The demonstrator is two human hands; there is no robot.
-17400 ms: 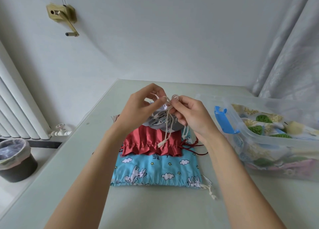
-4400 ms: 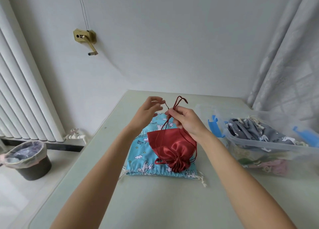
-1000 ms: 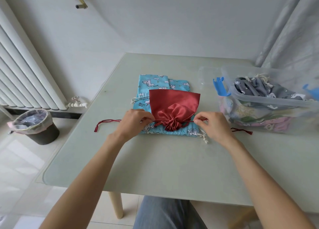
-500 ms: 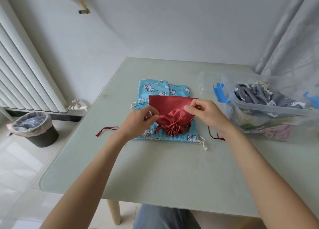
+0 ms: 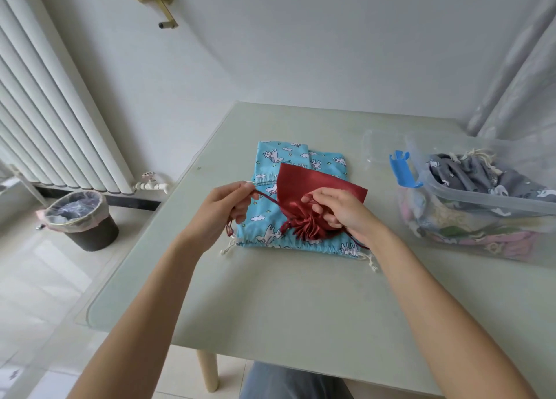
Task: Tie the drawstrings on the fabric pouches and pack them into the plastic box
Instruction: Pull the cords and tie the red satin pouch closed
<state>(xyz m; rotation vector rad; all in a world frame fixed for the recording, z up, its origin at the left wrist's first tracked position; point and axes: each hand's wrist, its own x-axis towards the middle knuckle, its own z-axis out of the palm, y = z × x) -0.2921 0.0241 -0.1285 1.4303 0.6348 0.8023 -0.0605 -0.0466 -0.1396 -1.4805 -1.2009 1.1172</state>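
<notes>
Head view: my left hand (image 5: 221, 215) has regripped the cord (image 5: 266, 196), fingers pinched; right hand (image 5: 337, 210) now clamps the red pouch (image 5: 313, 194)'s gathered neck, ready for knotting.

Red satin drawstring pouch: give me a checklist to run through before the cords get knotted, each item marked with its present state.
1. Mouth of the red satin drawstring pouch gathered shut: ok, pleats bunch at the near end.
2. Left hand pinches the dark red cord: ok.
3. Right hand grips the gathered neck: ok.
4. Right-side cord in hand: cannot tell; a strand trails under the wrist.
5. Knot tied: not ok, none visible.
6. Clear plastic box open with room: ok, the grey printed pouch lies on top.
</notes>
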